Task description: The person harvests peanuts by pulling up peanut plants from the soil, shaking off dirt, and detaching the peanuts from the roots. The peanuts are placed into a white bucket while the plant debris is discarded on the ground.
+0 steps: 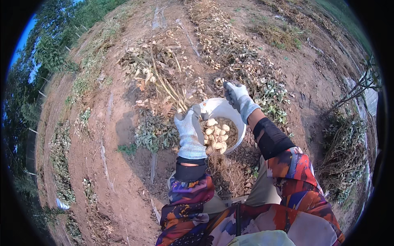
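Observation:
My left hand point(188, 130), in a pale knit glove with grey coating, is closed around the stems of a dried peanut plant point(167, 84). The plant's withered leaves stick out beyond the hand. On the near side, its cluster of peanut pods point(217, 135) hangs over a white plastic bucket point(212, 106). More pods point(234, 130) lie inside the bucket, partly hidden by the cluster. Gloved the same way, my right hand point(238, 94) is above the bucket's far right rim. Its fingers are curled, and whether anything is between them is hidden.
Beyond the bucket runs a row of pulled peanut plants point(227, 43) with pods attached. Loose leafy plants point(157, 130) lie to the left. A heap of dry vines point(341, 166) and a thin branch point(347, 95) are at the right. Plastic film strips point(104, 160) cross the soil.

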`<state>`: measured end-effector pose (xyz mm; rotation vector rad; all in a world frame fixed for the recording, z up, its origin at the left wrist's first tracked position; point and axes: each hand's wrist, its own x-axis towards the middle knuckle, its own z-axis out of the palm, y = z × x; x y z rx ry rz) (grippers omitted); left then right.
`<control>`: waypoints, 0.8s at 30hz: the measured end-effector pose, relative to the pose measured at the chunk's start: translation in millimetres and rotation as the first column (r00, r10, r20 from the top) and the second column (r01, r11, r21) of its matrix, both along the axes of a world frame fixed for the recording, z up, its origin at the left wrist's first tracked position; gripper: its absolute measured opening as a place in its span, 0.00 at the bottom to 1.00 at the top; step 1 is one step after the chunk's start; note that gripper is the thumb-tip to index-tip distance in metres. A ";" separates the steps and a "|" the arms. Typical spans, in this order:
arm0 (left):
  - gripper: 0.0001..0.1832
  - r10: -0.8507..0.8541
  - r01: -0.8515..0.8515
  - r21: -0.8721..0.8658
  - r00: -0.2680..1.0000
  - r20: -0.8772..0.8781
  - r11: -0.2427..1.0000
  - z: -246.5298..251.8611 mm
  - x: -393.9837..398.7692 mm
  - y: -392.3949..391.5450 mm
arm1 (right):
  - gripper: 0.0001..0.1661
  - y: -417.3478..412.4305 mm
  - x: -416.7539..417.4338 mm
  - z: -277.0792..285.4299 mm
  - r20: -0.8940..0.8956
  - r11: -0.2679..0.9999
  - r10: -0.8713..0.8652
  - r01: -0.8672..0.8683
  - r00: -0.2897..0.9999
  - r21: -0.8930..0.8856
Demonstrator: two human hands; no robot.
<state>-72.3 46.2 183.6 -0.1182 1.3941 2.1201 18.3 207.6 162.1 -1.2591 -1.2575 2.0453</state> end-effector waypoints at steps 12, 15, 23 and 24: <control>0.11 -0.149 0.150 0.007 0.987 -0.052 0.989 33.2 -1.0 -7.6 | 0.39 -50.4 2.6 0.5 -0.418 0.790 0.613 -0.502 0.670 0.353; 0.13 -0.141 0.148 0.197 0.989 -0.048 0.969 21.8 -23.5 -24.6 | 0.36 -83.2 7.1 44.9 -0.299 0.679 0.688 -0.440 0.661 0.588; 0.12 -0.006 0.002 -0.022 0.979 -0.205 1.000 39.4 -4.3 -10.8 | 0.20 -96.8 25.3 83.3 -0.234 0.636 0.631 -0.321 0.740 0.702; 0.10 0.018 -0.024 -0.028 0.983 -0.184 0.999 59.5 8.9 -10.0 | 0.18 -95.9 28.9 87.3 -0.173 0.640 0.629 -0.378 0.758 0.669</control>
